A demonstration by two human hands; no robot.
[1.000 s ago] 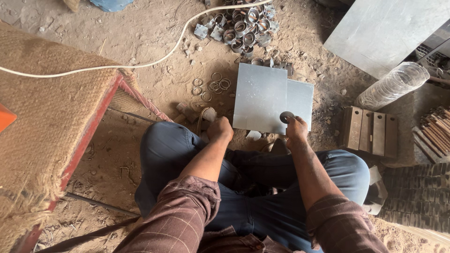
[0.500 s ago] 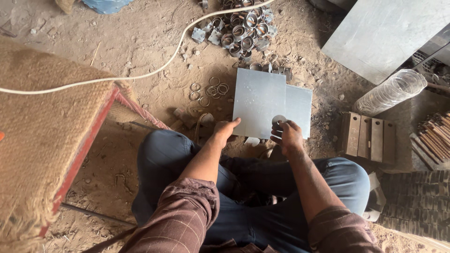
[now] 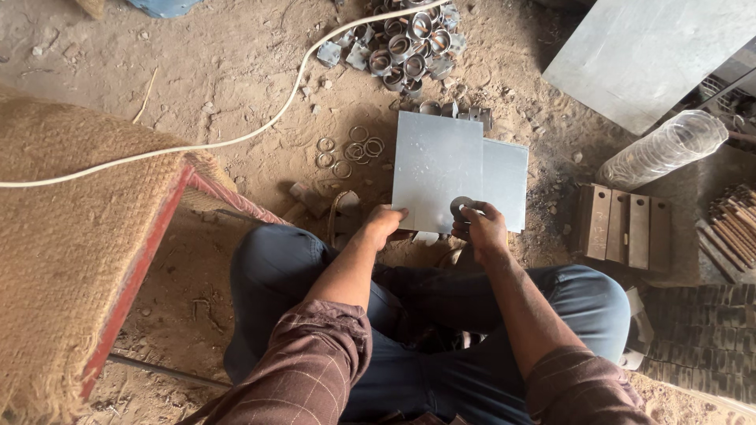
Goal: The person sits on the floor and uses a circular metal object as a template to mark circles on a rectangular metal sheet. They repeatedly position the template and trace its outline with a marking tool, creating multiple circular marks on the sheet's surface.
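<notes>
Hands are working apart at the near edge of a square metal sheet [image 3: 435, 169] that is lying flat on the dirt floor [image 3: 236, 71] in front of the seated person. The left hand [image 3: 384, 224] is gripping the sheet's near left corner, fingers curled over the edge. The right hand [image 3: 482, 228] is pinching a small dark ring [image 3: 461, 208] between thumb and fingers, and the ring is resting on the sheet near its lower right corner. A second sheet [image 3: 506, 181] is lying under the first, projecting to the right.

Loose wire rings [image 3: 350, 152] are lying on the floor just left of the sheet. A pile of short metal cups [image 3: 405, 43] is sitting beyond the sheet's far edge. A white cable [image 3: 260, 126] is running across the floor from the pile toward the left, passing over a jute-covered frame [image 3: 71, 260] with a red edge. A clear plastic bottle [image 3: 661, 149] is lying on its side to the right, near a grooved wooden block [image 3: 622, 228]. A large grey panel [image 3: 638, 55] is lying at the upper right.
</notes>
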